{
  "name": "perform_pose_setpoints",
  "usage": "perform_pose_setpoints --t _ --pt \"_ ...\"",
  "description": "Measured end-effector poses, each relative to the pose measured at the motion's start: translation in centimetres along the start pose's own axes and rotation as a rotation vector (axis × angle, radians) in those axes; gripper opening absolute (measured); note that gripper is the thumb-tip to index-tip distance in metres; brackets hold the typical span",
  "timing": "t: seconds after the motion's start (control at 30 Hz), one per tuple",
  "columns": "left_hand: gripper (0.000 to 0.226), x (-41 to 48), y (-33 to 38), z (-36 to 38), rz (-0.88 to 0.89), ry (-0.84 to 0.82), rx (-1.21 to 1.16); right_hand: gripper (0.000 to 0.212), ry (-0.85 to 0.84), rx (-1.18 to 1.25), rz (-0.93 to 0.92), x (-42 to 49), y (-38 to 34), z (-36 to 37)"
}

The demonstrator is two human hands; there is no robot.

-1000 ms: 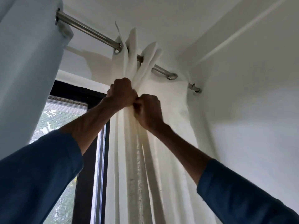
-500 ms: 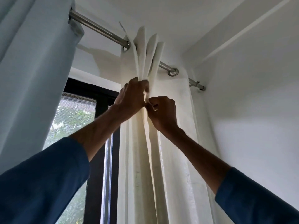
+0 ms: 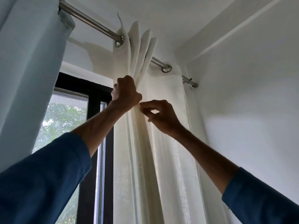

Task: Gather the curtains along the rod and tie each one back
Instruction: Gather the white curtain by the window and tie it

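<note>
A cream curtain (image 3: 161,159) hangs by metal eyelets from a steel rod (image 3: 90,20) near the ceiling, its top pleats bunched together just right of centre. My left hand (image 3: 125,92) grips the gathered pleats a little below the rod. Just below and to the right, my right hand (image 3: 160,115) pinches a fold edge between thumb and forefinger, touching the left hand. A pale blue curtain (image 3: 27,75) hangs on the same rod at the far left.
A black-framed window (image 3: 97,126) with trees outside shows between the two curtains. The rod's end bracket (image 3: 191,81) meets the white wall (image 3: 250,102) at the right corner. The ceiling is close above.
The pleats are stacked tighter than before. My right hand has slid down and right, loosening from a fist into a thumb-and-finger pinch. The view has shifted, so the rod appears higher.
</note>
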State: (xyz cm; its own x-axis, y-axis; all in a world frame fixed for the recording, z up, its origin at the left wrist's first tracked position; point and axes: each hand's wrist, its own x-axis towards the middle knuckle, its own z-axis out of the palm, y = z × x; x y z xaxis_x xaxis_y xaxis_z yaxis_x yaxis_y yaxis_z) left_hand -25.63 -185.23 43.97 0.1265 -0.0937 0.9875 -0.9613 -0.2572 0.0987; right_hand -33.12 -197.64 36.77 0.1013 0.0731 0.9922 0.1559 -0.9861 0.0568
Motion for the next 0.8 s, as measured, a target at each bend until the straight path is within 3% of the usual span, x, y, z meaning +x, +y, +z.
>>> perform_pose_setpoints --t 0.07,0.13,0.23,0.37,0.43,0.5,0.57,0.63,0.73,0.8 --pt "0.029 -0.4 -0.7 -0.1 0.031 0.017 0.027 0.015 0.144 -0.046 0.104 -0.4 2.3 -0.8" --pt "0.031 -0.5 -1.5 -0.2 0.051 0.030 0.048 0.032 0.300 -0.216 0.295 -0.5 5.6 -1.7" --pt "0.027 -0.1 -2.5 -0.5 0.061 0.026 0.036 0.062 0.236 -0.330 0.675 -0.6 9.2 -3.2" --pt "0.035 0.3 -2.9 -0.8 0.077 0.008 0.038 0.061 0.082 -0.105 0.857 -0.8 9.8 -3.1" --pt "0.036 0.4 -3.1 -0.7 0.071 0.014 0.042 0.051 0.115 -0.047 0.782 -0.4 10.3 -1.7" --pt "0.034 0.6 -3.5 -0.4 0.067 0.020 0.040 0.024 0.191 0.000 0.650 0.3 10.2 0.2" --pt "0.031 0.7 -3.7 -0.1 0.059 0.006 0.034 0.010 0.214 0.008 0.516 1.0 7.4 1.6" --pt "0.030 0.6 -3.8 0.1 0.047 -0.020 0.029 0.014 0.183 -0.008 0.364 1.8 3.5 2.8" --pt "0.021 0.1 -3.4 0.4 0.032 -0.024 0.015 0.024 0.120 -0.217 0.083 3.0 -0.9 4.6" --pt "0.013 -0.5 -2.9 0.1 0.020 0.021 0.004 0.022 0.081 -0.275 -0.006 3.3 -2.3 5.0"
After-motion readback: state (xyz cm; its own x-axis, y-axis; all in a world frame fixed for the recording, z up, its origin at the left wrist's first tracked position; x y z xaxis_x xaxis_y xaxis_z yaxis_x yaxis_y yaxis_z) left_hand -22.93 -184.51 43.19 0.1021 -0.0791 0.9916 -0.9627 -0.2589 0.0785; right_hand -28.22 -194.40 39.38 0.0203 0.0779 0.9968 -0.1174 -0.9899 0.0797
